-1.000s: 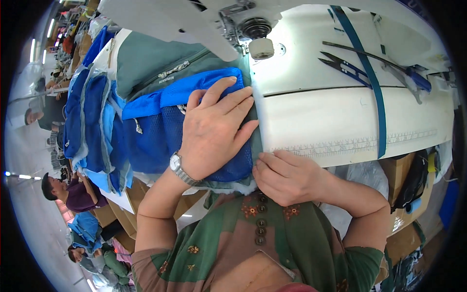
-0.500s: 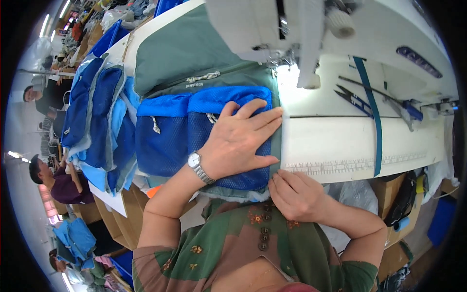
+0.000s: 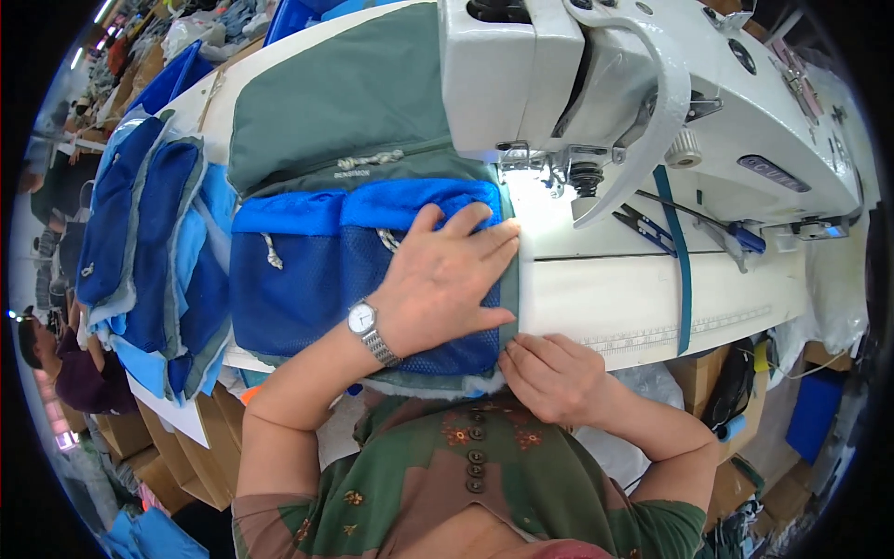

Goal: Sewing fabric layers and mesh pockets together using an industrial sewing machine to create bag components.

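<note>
A sewn panel of grey-green cloth (image 3: pixel 340 98) with blue mesh pockets (image 3: pixel 289 303) lies flat on the white table, its right edge running up to the lit foot area of the sewing machine (image 3: pixel 503 79). My left hand (image 3: pixel 447 279), a watch on its wrist, rests with spread fingers over the right pocket, fingertips close to the panel's edge strip. At the near right corner, my right hand (image 3: pixel 554 377) pinches the edge of the panel between thumb and fingers. Light cords hang from the pockets, and a zipper crosses the green cloth above them.
Left of the panel lies a pile of blue and grey sewn pieces (image 3: pixel 154 252). On the right are thread snips (image 3: pixel 645 230), a screwdriver (image 3: pixel 745 238), a teal strap (image 3: pixel 683 289) and a ruler scale (image 3: pixel 689 331). Cardboard boxes (image 3: pixel 200 443) stand below; a co-worker (image 3: pixel 74 359) is at far left.
The view has shifted, so more of the sewing machine shows and the scene sits further left. Both hands keep about the same hold on the panel.
</note>
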### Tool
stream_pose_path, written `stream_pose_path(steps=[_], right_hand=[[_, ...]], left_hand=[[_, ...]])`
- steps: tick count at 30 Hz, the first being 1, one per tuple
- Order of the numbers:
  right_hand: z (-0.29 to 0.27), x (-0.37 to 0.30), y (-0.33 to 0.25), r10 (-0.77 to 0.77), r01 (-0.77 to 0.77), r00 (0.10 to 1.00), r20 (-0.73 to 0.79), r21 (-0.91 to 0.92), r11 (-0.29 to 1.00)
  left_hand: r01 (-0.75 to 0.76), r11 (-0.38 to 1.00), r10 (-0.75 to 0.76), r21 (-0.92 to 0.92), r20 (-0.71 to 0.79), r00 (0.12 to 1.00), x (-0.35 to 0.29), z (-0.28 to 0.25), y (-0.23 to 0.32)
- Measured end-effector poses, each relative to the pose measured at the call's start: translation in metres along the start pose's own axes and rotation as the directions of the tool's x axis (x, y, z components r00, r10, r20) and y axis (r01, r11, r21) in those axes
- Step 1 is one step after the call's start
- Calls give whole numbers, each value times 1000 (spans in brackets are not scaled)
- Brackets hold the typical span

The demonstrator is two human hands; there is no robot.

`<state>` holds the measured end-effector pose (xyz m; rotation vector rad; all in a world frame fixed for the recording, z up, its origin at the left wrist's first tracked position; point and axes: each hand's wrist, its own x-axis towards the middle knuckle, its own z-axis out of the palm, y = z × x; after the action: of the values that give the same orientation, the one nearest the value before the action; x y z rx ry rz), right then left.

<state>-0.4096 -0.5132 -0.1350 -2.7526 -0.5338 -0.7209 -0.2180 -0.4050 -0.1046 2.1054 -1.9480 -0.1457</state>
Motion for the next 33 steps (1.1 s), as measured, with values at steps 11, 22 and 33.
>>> stream_pose_path(steps=[11,22,33], right_hand=[[16,17,18,71,-70,997,-17,43,997],[21,24,43,-102,98,994,-50,-78,992],[37,35,71,38,-38,991,-129,1,999]], left_hand=[[-121,989,124,86,-36,992,4,-6,-21],[-95,994,91,-60,-67,994,5,-1,-22],[-351,935,334,-57,-195,922,13,-2,-58]])
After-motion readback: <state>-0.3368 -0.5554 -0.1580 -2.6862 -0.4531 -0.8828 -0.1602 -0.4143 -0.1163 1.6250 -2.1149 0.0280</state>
